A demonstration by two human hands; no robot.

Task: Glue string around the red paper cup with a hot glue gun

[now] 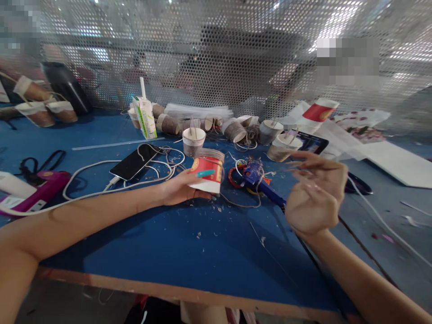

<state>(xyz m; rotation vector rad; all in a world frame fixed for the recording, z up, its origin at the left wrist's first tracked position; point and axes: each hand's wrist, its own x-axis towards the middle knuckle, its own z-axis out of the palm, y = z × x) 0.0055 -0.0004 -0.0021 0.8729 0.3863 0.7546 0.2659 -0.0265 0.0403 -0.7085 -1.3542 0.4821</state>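
My left hand (182, 188) grips a red and white paper cup (207, 171) whose top part is wrapped in brown twine; it hovers just above the blue table (189, 252). My right hand (315, 193) is raised to the right of the cup, fingers loosely curled and blurred, pinching what looks like a thin strand of twine. A blue glue gun (259, 182) lies on the table between the two hands.
A black phone (134, 162) with white cables lies left of the cup. Several twine-wrapped cups (232, 130) line the back, beside a drink carton (146, 116). A pink tool (37, 195) sits at left. A perforated metal screen (216, 54) closes the back; the table's front edge is near.
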